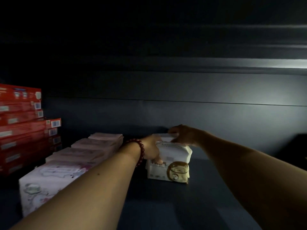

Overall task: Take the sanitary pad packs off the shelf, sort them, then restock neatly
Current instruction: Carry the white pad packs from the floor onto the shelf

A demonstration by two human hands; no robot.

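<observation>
A short row of white pad packs [172, 153] stands on the dark shelf [166, 205]; the front pack shows a gold cat picture [178, 170]. My left hand [152, 150], with a red bead bracelet at the wrist, grips the left side of these packs, thumb on the front pack's face. My right hand [182, 134] curls over the top of the rear packs. To the left runs a line of pale pink pad packs [69, 161] from front to back.
Red boxes [25, 128] are stacked at the far left against the shelf's back wall [199, 117]. A dark shape [295, 146] sits at the right end of the shelf. The light is dim.
</observation>
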